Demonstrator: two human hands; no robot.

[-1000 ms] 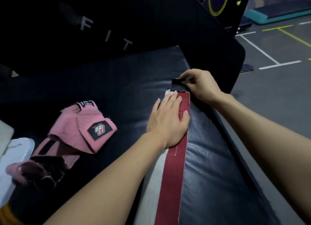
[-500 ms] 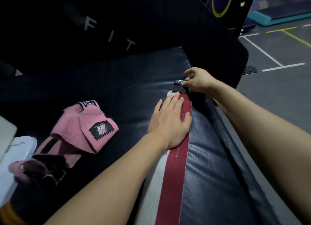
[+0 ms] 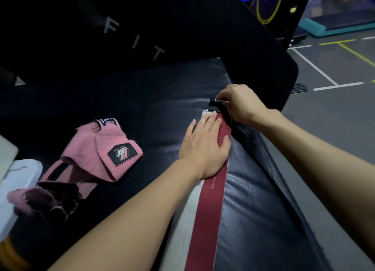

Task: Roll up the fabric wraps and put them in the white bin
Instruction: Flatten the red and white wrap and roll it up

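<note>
Red wrap (image 3: 209, 205) runs off-frame; flat left hand (image 3: 205, 147) presses it, right hand (image 3: 241, 104) pinches its end.

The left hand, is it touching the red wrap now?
Touching. The head view shows the left hand lying flat on the red wrap, palm and fingers pressed onto it.

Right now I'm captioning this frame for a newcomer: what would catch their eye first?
The long red wrap stretched along the black pad, left hand flat on it, right hand pinching its black far end. Left of that lies a crumpled pink wrap, beside the white bin.
</note>
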